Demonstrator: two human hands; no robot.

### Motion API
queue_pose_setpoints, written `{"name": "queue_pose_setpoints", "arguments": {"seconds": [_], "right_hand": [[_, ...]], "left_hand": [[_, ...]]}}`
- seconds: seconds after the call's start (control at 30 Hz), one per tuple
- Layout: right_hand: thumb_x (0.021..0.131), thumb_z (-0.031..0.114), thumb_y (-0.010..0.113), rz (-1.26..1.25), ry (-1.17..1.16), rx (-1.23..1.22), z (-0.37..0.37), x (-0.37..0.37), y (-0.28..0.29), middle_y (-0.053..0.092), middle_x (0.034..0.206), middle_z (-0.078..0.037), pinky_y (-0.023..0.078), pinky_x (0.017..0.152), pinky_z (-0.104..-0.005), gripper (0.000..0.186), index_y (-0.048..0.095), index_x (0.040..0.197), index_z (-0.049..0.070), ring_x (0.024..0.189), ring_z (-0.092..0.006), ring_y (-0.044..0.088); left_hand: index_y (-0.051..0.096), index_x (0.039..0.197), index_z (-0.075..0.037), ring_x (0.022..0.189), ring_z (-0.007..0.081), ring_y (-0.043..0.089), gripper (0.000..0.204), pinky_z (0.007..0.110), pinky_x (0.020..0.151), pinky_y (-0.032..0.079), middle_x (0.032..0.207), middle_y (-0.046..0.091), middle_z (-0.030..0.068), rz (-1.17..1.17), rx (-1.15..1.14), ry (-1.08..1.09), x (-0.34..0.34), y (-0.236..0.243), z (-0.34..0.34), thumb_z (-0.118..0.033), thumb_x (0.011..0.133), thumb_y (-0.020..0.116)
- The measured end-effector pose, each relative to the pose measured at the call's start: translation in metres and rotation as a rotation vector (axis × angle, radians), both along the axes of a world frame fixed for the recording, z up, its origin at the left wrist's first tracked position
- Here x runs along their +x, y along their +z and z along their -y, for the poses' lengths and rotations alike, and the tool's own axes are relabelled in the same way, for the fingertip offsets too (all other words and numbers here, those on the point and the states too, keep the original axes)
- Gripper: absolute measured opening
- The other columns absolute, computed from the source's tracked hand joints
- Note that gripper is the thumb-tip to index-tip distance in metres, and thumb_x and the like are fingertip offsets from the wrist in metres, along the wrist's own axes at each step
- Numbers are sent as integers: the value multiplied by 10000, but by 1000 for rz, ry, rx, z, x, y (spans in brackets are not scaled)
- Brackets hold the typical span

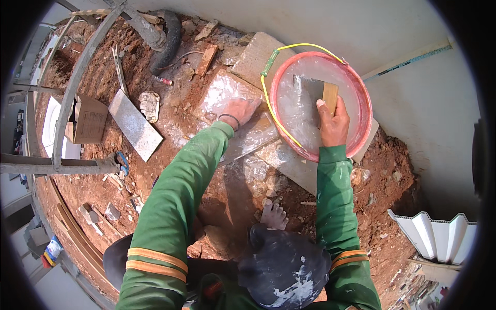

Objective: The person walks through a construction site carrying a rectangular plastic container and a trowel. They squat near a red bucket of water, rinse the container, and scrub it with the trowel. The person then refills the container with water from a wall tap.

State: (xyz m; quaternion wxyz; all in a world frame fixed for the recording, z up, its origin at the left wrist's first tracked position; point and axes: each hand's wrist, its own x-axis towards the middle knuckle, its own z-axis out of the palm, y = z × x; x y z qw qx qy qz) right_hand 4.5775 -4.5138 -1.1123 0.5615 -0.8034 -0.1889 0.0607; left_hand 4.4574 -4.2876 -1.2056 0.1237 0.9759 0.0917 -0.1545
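Note:
My right hand grips the wooden handle of a wide scraper. The scraper's grey metal blade lies over the bucket, against the cloudy whitish water. That reddish bucket has a yellow wire handle with a green grip, which hangs down its left side. Left of the bucket, my left hand is closed, knuckles up, low over a wet, shiny slab. Whatever its fingers hold, if anything, is hidden beneath them. Another wet slab lies just below this hand.
A pale wall rises behind the bucket. At left stand a metal frame and a cardboard box. A speckled board, a brick and a black pipe lie on reddish soil. Corrugated sheet leans at right.

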Motion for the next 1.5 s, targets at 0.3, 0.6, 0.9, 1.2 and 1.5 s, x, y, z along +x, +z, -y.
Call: {"name": "queue_pose_setpoints", "arguments": {"seconds": [0.3, 0.6, 0.9, 1.2, 1.5], "right_hand": [[913, 214, 630, 255, -349, -98, -6, 2, 5, 654, 900, -236, 504, 699, -415, 352, 560, 1148, -38, 771, -379, 658], [955, 194, 582, -460, -36, 467, 9, 11, 5, 618, 1118, -70, 453, 889, -283, 396, 523, 1273, -33, 992, -136, 590], [966, 251, 579, -139, 239, 118, -26, -39, 66, 618, 964, -42, 462, 751, -296, 349, 553, 1210, 3, 828, -113, 547], [970, 235, 589, -27, -143, 110, 35, -48, 23, 606, 991, -72, 459, 774, -301, 302, 561, 1134, -17, 882, -138, 550], [955, 243, 612, 135, -68, -211, 32, -50, 15, 656, 900, -150, 484, 710, -364, 347, 571, 1162, -31, 783, -225, 620]], "left_hand": [[512, 1197, -111, 909, 444, 632, 283, 500, 785, 513, 959, 666, 232, 49, -220, -37, -48, -57, -45, -146, 916, 519], [563, 1092, -119, 864, 453, 638, 301, 533, 743, 502, 896, 663, 247, -2, -127, 317, -34, -42, 3, -385, 975, 485], [498, 1277, -137, 966, 420, 624, 358, 517, 792, 495, 1164, 609, 212, 122, -128, 258, -51, -50, -7, -242, 935, 505], [362, 1442, -128, 1314, 331, 398, 546, 479, 1081, 323, 1469, 363, 107, 194, -3, 64, -68, -31, 88, -183, 916, 498], [242, 1518, -63, 1388, 369, 282, 684, 461, 1103, 302, 1573, 232, 108, 210, -71, 563, -38, -46, 126, -323, 928, 471]]}}
